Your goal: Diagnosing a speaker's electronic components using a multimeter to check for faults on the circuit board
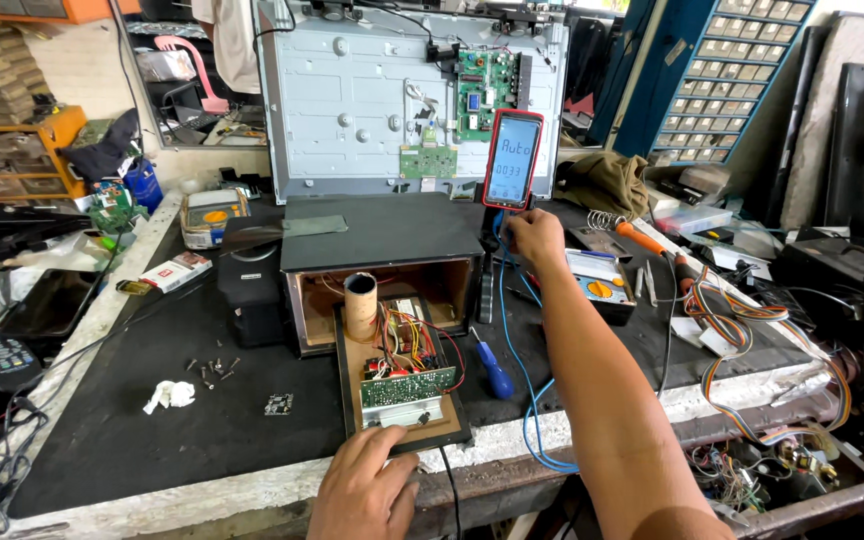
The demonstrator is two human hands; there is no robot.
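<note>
Left hand (364, 490), wrist cut off by the lower edge, fingers spread flat on the near edge of the back panel (402, 425), gripping nothing. Panel lies tilted out of the open speaker cabinet (382, 275), carrying a green circuit board (405, 388), tangled wiring and a cardboard port tube (360, 306). Right hand (532, 238) reaches beneath the upright red multimeter (511, 160), fingers bunched among blue leads (522, 380); its grip is hidden. Blue screwdriver (493, 370) lies beside the panel.

Matt black bench mat (152, 400), bare wooden speaker box (382, 285), cardboard tube (360, 306), seemingly pressed-metal panel back (352, 90)
</note>
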